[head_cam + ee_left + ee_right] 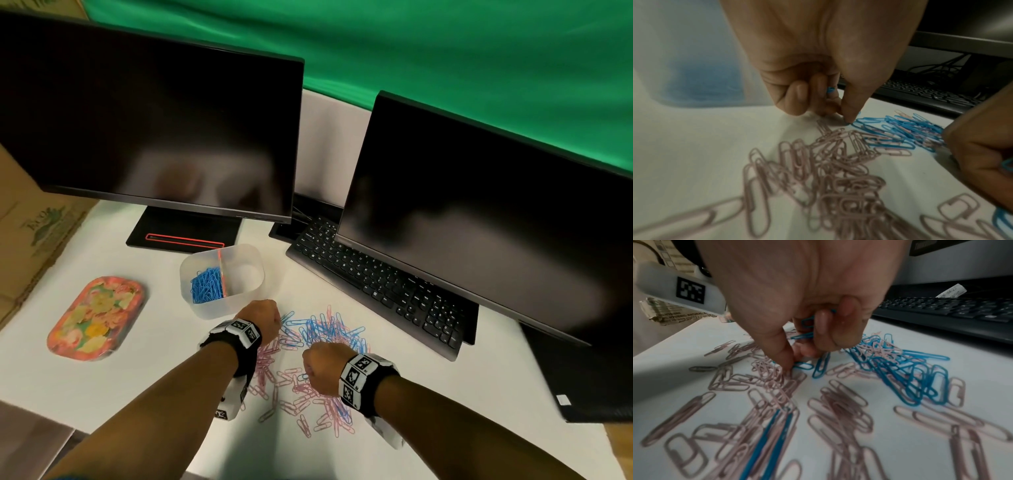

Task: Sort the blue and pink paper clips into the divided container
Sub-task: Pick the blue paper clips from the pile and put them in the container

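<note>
A: Clips (322, 346) lie loose on the tabletop (147, 377), just in front of the container (222, 281): a blue-heavy tangle nearest the keyboard (376, 281), mostly pink ones spread toward the person.

B: And the container itself?

A: Blue clips fill its left compartment; the right one looks empty, so I'd judge no pink has been sorted.

B: What are the hands doing?

A: The left hand (818, 78) has its fingers curled, a scrap of blue showing between them, and its fingertip is down at the end of a blue clip at the tangle's edge. The right hand (807, 318) is curled round several blue clips, thumb and finger pinching toward another on the tabletop.

B: So how should this pick go?

A: Slide one blue clip clear of the tangle before lifting; they look hooked together, and a pink one could ride along. Keep the stored clips tucked in the palm so none drop. Once both hands are full, carry them to the left compartment.

B: The surface?

A: White and smooth, so thin wire is hard to get under; tipping one end up should help.

B: And around the container?

A: A floral tray (97, 317) sits to its left, two dark monitors (154, 126) stand behind, green cloth (445, 44) hangs beyond them, and cardboard (30, 222) is at the far left.
</note>
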